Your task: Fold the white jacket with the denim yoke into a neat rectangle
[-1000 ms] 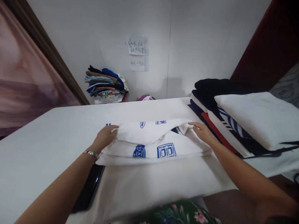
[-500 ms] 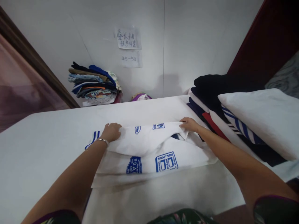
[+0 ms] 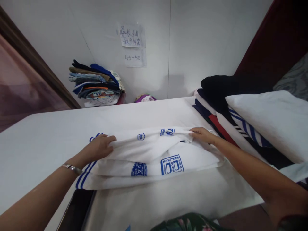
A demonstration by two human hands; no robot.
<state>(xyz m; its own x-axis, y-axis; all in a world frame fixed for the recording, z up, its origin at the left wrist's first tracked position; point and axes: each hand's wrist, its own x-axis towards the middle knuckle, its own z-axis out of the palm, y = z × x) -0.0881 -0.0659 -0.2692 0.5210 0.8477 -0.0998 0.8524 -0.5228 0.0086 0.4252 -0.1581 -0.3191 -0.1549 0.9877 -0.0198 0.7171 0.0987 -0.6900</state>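
Note:
A white jacket [image 3: 149, 150] with blue printed badges lies partly folded across the table in front of me. Blue stripes mark its hem at the left end, and the collar area is at the right. My left hand [image 3: 102, 147] grips the upper layer near the striped end, thumb and fingers closed on the cloth. At the other end, my right hand [image 3: 202, 134] pinches the fold's far edge beside the collar opening. Between the two hands the upper layer is stretched, with loose creases below it.
Folded clothes [image 3: 250, 115] are stacked on the right, a white one on top. Another clothes pile [image 3: 96, 85] stands by the wall at the back left. Handwritten paper notes [image 3: 132, 45] hang on the wall. A dark flat object [image 3: 78, 205] shows at the table's near edge.
My left hand has shifted left along the jacket, and more of the striped hem shows. My right hand has moved slightly right and down, still pinching. The upper layer's edge is pulled straighter.

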